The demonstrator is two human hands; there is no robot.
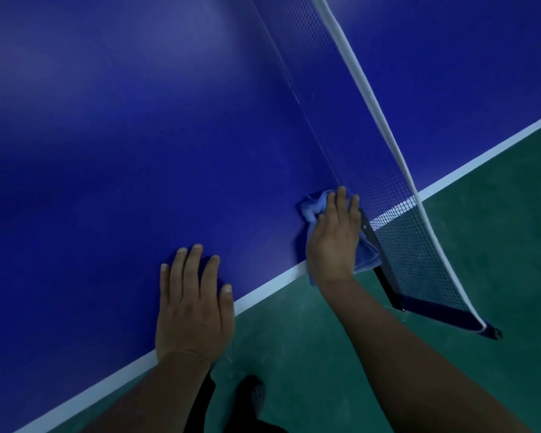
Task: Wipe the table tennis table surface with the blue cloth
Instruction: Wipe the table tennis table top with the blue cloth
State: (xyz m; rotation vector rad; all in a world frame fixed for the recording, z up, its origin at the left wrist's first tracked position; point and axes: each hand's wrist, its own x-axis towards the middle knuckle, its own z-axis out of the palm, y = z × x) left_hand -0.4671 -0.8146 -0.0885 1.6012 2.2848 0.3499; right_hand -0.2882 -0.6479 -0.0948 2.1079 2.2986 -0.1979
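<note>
Blue worktop (138, 135) fills most of the view, w/ the net (397, 195) running across at right and its black clamp bracket (384, 273) at the near edge. Left hand (194, 304) lies flat, grip released, bracing near the white edge line; right hand (333, 235) presses the blue cloth (313, 207) down w/ straight fingers, right beside the net base. Step looks like mid-wipe at the net corner; next stroke prob. needs to pull away from net & bracket so cloth doesn't snag.

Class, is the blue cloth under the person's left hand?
No: the right hand presses the blue cloth beside the net; the left hand lies bare.
</note>
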